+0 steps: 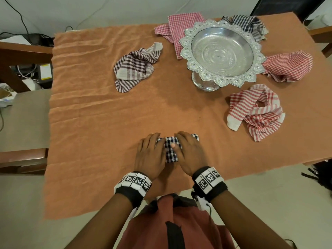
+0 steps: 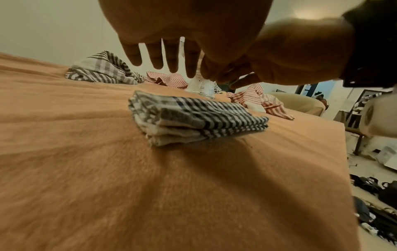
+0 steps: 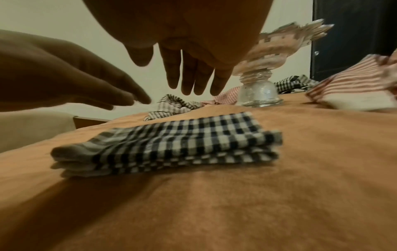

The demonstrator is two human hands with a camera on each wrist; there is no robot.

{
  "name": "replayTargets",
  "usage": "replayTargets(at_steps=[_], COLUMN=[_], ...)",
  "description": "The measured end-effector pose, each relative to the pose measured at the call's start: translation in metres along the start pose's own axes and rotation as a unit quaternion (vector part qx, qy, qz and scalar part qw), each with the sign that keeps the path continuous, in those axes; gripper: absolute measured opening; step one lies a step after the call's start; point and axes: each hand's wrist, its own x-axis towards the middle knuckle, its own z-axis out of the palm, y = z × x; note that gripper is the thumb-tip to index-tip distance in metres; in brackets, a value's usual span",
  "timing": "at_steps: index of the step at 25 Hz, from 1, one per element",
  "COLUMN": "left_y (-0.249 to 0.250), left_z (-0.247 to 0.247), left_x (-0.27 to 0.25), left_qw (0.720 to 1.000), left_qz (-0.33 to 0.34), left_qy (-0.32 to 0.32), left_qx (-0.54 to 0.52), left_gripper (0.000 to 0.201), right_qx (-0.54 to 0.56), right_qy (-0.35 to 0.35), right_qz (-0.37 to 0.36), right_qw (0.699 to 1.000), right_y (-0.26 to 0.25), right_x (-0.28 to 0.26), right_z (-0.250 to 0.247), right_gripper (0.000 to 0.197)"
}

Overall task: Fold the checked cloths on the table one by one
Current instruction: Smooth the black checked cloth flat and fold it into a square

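Observation:
A black-and-white checked cloth (image 1: pixel 171 150) lies folded into a small thick rectangle near the front edge of the orange-covered table (image 1: pixel 98 114). In the head view my left hand (image 1: pixel 150 153) covers its left part and my right hand (image 1: pixel 188 151) its right part. The wrist views show the folded cloth (image 2: pixel 193 117) (image 3: pixel 171 146) lying flat with both hands spread a little above it, fingers straight, holding nothing. Several crumpled checked cloths lie farther back: a brown one (image 1: pixel 135 67), a red striped one (image 1: pixel 256 110) and a red one (image 1: pixel 289 66).
A silver pedestal bowl (image 1: pixel 221 51) stands at the back right, with a red checked cloth (image 1: pixel 177 27) and a dark checked cloth (image 1: pixel 246 24) behind it. Wooden chairs (image 1: pixel 21 54) stand at the table's left. Bags lie on the floor at the right (image 2: pixel 376 195).

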Motion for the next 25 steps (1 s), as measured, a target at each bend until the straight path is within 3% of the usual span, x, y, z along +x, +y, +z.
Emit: replayTargets(at_steps=[4,6,9,13,16,21,25], left_y=[0.001,-0.001,-0.004,-0.005,-0.009,-0.014,-0.014], left_z=[0.011,0.022,0.035,0.04,0.041,0.036,0.037], left_x=[0.015,0.012,0.006,0.004,0.006,0.008,0.01], left_qw=[0.973,0.958,0.955,0.964,0.974,0.97,0.971], left_qz=[-0.006,-0.003,-0.016,-0.033,-0.102,-0.149,-0.15], left_qy=[-0.218,-0.256,-0.26,-0.235,-0.188,-0.179,-0.181], left_qx=[0.076,0.125,0.142,0.122,0.077,0.065,0.052], left_gripper=[0.075,0.086,0.092,0.083,0.083,0.108,0.112], right_qx=[0.017,0.01,-0.012,-0.049,-0.082,-0.164,-0.174], right_qy=[-0.125,-0.177,-0.199,-0.199,-0.199,-0.162,-0.145], right_qz=[-0.051,-0.042,-0.038,-0.043,-0.021,0.04,0.077], right_qw=[0.991,0.983,0.979,0.978,0.976,0.972,0.971], right_y=[-0.025,-0.025,-0.014,-0.002,0.011,0.058,0.068], right_x=[0.015,0.016,0.016,0.017,0.019,0.017,0.016], right_z=[0.028,0.042,0.053,0.057,0.049,0.029,0.027], right_gripper=[0.074,0.071,0.072,0.074,0.079,0.072,0.066])
